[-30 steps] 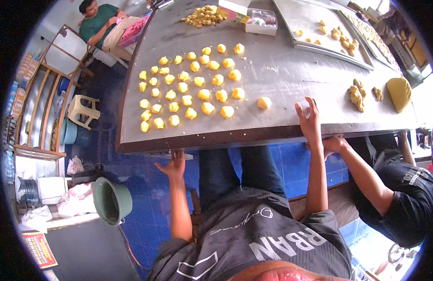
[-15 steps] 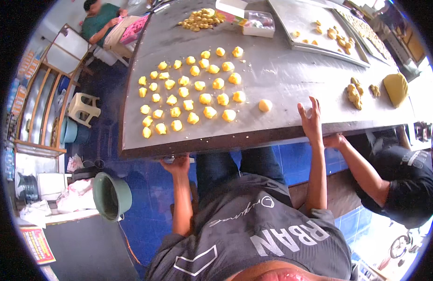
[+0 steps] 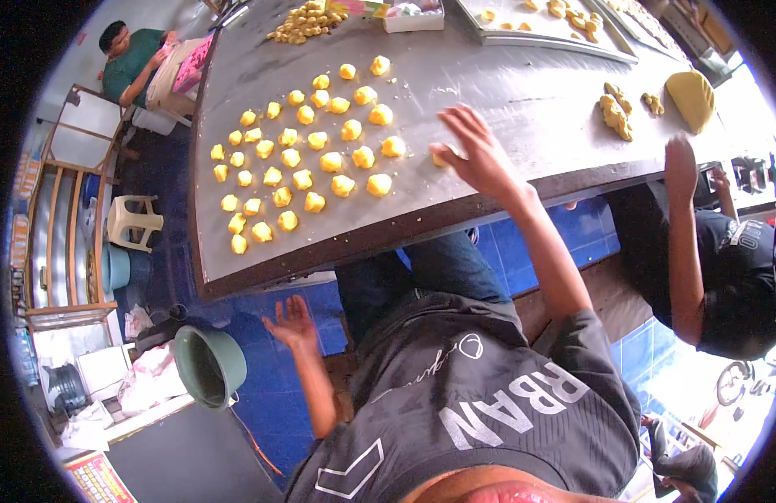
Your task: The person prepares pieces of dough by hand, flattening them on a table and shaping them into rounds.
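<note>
My right hand (image 3: 482,159) is over the table with its fingers stretched out and apart. Its fingertips and thumb are around a smooth pale-yellow dough ball (image 3: 441,156), which they partly cover; whether they touch it is hard to tell. My left hand (image 3: 292,324) is below the table's near edge, palm turned up, fingers spread, holding nothing. Left of my right hand, loose rows of lumpy yellow dough pieces (image 3: 342,185) sit apart from one another on the metal tabletop (image 3: 472,80).
A large dough block (image 3: 691,99) and rough dough lumps (image 3: 615,116) lie to the right, near a co-worker's raised hand (image 3: 680,161). Metal trays (image 3: 555,46), an open box (image 3: 414,18) and a pile of small pieces (image 3: 306,23) are farther back. A green tub (image 3: 210,366) stands lower left.
My right hand has moved left over the single dough ball. My left hand has dropped away from the table edge. The co-worker's arm has risen, and the view has shifted.
</note>
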Motion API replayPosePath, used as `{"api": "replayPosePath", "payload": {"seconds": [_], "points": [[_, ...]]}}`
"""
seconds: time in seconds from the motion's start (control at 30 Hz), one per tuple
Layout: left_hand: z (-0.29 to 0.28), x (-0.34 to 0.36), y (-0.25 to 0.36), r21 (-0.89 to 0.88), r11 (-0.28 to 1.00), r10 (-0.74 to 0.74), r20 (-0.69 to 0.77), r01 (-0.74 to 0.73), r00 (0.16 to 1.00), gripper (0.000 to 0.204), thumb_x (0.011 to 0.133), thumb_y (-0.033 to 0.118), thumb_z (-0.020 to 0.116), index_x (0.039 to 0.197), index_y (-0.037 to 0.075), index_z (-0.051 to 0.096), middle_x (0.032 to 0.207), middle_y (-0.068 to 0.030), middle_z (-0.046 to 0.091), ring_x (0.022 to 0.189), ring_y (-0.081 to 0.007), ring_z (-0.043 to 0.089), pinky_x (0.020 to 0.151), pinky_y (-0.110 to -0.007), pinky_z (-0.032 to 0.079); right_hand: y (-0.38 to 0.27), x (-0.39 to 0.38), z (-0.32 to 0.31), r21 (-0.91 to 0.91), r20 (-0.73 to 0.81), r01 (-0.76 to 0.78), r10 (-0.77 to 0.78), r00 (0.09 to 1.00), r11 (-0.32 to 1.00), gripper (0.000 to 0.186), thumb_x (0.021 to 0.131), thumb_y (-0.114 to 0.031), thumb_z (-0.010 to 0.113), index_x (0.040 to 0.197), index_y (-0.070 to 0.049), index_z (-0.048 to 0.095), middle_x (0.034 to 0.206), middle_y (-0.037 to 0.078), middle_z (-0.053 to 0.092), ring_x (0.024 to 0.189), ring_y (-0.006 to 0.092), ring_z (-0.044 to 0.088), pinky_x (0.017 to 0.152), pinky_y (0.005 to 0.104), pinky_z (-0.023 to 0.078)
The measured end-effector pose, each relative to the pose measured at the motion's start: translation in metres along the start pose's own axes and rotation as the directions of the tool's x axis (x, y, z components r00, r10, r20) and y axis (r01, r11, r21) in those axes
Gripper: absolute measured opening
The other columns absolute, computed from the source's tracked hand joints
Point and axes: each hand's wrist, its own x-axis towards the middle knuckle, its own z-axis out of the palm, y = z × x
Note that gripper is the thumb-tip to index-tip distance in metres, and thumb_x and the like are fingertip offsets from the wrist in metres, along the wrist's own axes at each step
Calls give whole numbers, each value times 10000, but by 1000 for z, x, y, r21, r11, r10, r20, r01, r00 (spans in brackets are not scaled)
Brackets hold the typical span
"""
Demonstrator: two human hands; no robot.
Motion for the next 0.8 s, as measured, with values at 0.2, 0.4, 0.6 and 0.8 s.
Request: {"api": "replayPosePath", "payload": {"seconds": [0.2,0.4,0.6,0.8], "points": [[72,-34,10,117,958,246,130,-261,961,734,823,635,412,1256,46,344,1124,-168,413,1045,-322,474,949,-438,389,31,28,50,-251,156,9,32,987,968,814,848,-651,310,1363,-22,289,1389,206,302,1310,412,194,1071,546,66],[58,-34,3,164,938,299,72,-307,952,687,836,639,376,1223,72,379,1070,-148,443,1013,-305,478,910,-459,395,43,43,60,-306,376,-128,243,894,943,938,803,-742,190,1399,-17,198,1462,196,137,1344,420,35,1052,566,-64],[60,-43,1,277,857,422,104,-434,901,611,858,611,357,1193,102,402,999,-87,482,964,-259,499,812,-424,424,46,34,68,-338,315,-42,156,936,940,904,814,-724,206,1389,-27,236,1455,184,165,1338,420,78,1049,581,-43],[76,-71,1,346,701,569,256,-623,782,575,887,569,340,1206,93,390,963,-57,488,923,-223,511,715,-365,463,40,50,54,-169,212,-156,191,959,973,904,813,-728,197,1378,-25,263,1425,200,226,1335,420,91,1050,588,-28]]}}
